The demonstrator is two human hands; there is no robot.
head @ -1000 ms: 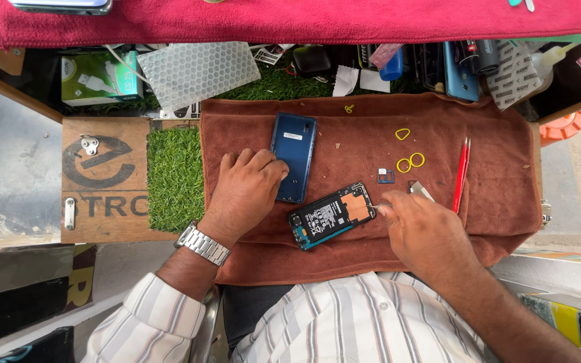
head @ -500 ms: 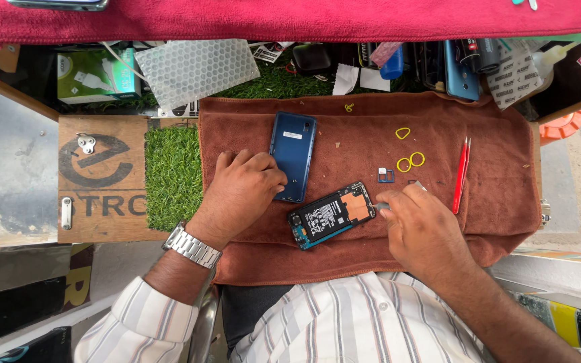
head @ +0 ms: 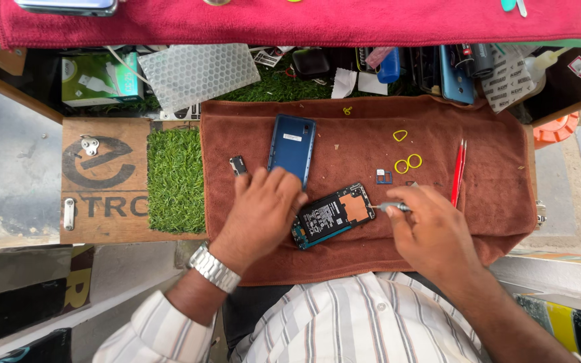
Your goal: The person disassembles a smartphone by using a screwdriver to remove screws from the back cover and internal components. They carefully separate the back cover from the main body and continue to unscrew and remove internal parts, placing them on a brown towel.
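An opened phone [head: 331, 215] with its battery and board showing lies on the brown towel [head: 364, 161]. My left hand [head: 263, 212] rests on the towel with its fingertips against the phone's left end. My right hand [head: 432, 232] grips a small metal screwdriver [head: 391, 207] whose tip touches the phone's right end. The blue back cover [head: 292, 149] lies just beyond my left fingers. A small dark part [head: 238, 165] sits to its left. A metal watch [head: 215, 269] is on my left wrist.
Yellow rubber rings [head: 408, 161], a tiny tray part [head: 384, 177] and a red pen [head: 458, 171] lie on the towel's right side. A green grass mat [head: 173, 178] and wooden board [head: 102, 181] are at left. Clutter, bubble wrap [head: 200, 72] and a red cloth [head: 304, 20] lie beyond.
My left hand has shifted slightly, uncovering the small dark part beside the blue cover. My right hand with the screwdriver stays at the phone's right end.
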